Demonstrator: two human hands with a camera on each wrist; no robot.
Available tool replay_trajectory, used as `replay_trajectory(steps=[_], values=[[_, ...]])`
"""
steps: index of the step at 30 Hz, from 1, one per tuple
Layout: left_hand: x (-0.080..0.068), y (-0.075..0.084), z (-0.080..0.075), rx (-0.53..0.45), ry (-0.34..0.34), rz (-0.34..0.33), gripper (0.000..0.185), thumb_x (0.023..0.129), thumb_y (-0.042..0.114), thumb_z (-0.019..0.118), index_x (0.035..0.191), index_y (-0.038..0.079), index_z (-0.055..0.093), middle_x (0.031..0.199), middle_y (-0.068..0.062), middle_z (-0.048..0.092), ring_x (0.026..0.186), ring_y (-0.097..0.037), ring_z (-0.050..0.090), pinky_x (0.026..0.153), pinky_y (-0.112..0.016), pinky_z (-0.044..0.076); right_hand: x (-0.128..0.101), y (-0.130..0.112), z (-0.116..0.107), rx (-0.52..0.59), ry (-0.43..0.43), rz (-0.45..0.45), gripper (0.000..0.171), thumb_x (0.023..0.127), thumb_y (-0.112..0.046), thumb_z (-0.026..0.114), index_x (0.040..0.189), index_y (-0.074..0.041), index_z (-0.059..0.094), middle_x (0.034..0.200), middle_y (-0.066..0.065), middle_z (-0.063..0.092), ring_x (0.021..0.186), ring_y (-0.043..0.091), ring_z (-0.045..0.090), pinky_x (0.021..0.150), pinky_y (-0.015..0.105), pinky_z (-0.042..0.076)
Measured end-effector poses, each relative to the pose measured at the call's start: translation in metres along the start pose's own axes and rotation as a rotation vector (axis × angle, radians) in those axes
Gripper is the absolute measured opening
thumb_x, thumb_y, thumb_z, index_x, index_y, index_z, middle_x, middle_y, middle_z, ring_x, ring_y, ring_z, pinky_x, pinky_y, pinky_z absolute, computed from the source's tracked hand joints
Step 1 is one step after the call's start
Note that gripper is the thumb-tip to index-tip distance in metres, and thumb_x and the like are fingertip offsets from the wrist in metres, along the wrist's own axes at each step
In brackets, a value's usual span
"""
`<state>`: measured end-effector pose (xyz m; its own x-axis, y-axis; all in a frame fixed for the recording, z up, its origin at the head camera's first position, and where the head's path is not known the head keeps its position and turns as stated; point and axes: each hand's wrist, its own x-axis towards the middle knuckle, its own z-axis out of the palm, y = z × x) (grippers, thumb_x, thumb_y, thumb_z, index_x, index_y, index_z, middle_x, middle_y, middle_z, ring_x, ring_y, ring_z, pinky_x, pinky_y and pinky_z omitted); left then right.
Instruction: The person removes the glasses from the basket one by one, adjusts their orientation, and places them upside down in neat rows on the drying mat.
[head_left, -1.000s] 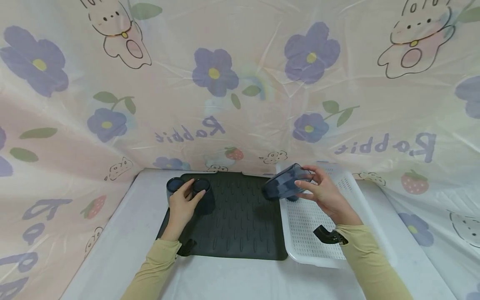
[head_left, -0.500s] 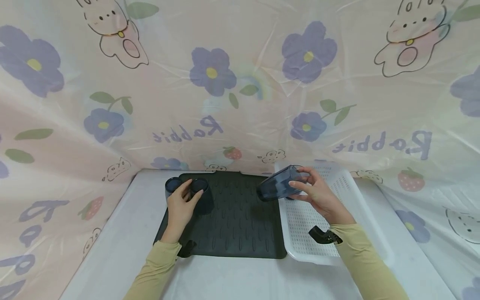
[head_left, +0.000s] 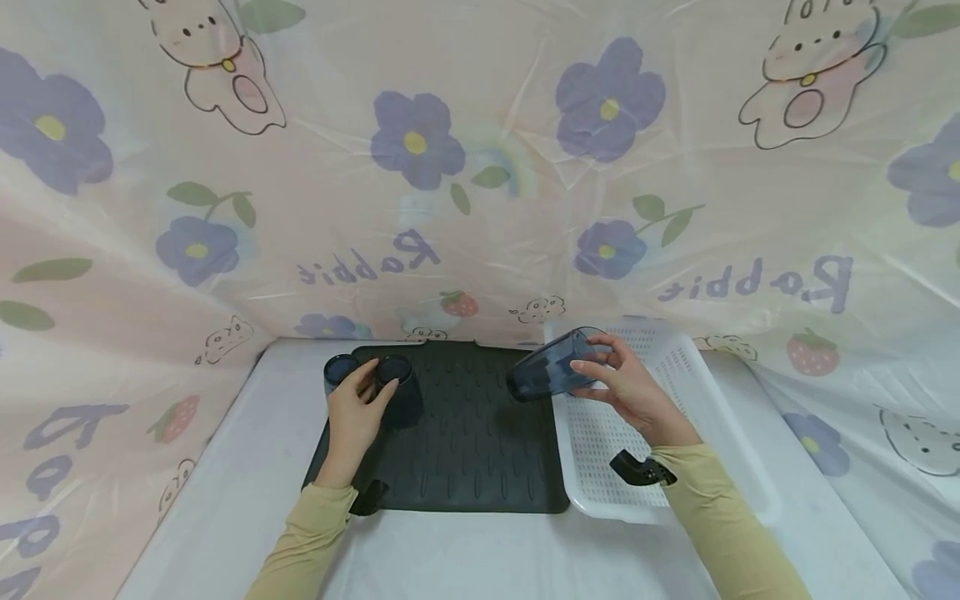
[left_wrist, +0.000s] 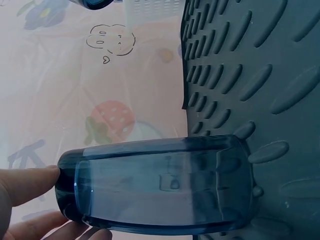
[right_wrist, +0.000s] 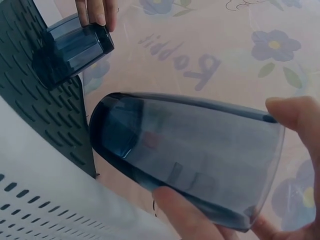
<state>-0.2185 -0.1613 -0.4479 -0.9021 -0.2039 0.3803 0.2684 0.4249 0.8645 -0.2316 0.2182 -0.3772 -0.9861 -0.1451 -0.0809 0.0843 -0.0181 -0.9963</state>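
Note:
My left hand (head_left: 352, 421) pinches the thick base of a dark blue see-through tumbler (left_wrist: 155, 185) standing upside down on the black ridged drying mat (head_left: 480, 450). A second dark tumbler (head_left: 337, 367) stands just left of it, partly behind the fingers. My right hand (head_left: 633, 396) holds another blue see-through tumbler (right_wrist: 195, 155) near its rim, thumb on one side and fingers on the other. This tumbler is tilted in the air, its thick base pointing left over the mat's right part. In the right wrist view the left-hand tumbler (right_wrist: 75, 52) appears beyond it.
A white perforated basket (head_left: 573, 492) stands right of the mat, its left rim against the mat's right edge. Both lie on a white table (head_left: 450, 558). A printed sheet (head_left: 480, 225) with flowers and rabbits rises behind and at the sides.
My right hand has carried its tumbler slightly left, from the basket's edge farther over the mat. The left hand keeps its grip on the standing tumbler. The whole head view has shifted a little.

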Motion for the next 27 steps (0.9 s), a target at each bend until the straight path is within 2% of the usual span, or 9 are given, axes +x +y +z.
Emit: replay_trajectory(steps=[16,22,27], values=[[0.000,0.011,-0.005,-0.016,0.008,0.066,0.045,0.088,0.006,0.069,0.131,-0.001,0.055,0.130,-0.020,0.054,0.120,-0.032,0.053,0.095,-0.038,0.048,0.002,-0.004,0.010,0.029,0.012,0.008,0.068,0.089,-0.007,0.068,0.141,-0.005,0.025,0.126,0.021,0.037,0.103,0.027,0.054,0.085,0.052,0.053],[0.000,0.019,-0.004,0.005,0.061,0.148,0.045,0.087,0.009,0.072,0.129,0.001,0.058,0.126,-0.018,0.058,0.115,-0.030,0.056,0.094,-0.041,0.050,0.002,-0.008,0.013,0.036,-0.005,-0.002,0.068,0.090,-0.008,0.067,0.142,-0.003,0.024,0.124,0.021,0.038,0.100,0.025,0.056,0.086,0.052,0.052],[0.000,0.032,0.000,-0.042,0.090,0.196,0.043,0.087,0.012,0.072,0.127,0.000,0.060,0.125,-0.016,0.060,0.114,-0.029,0.058,0.093,-0.041,0.051,0.002,-0.011,0.015,0.063,-0.014,-0.014,0.064,0.090,-0.007,0.066,0.140,-0.003,0.025,0.124,0.022,0.039,0.098,0.024,0.058,0.087,0.052,0.051]])
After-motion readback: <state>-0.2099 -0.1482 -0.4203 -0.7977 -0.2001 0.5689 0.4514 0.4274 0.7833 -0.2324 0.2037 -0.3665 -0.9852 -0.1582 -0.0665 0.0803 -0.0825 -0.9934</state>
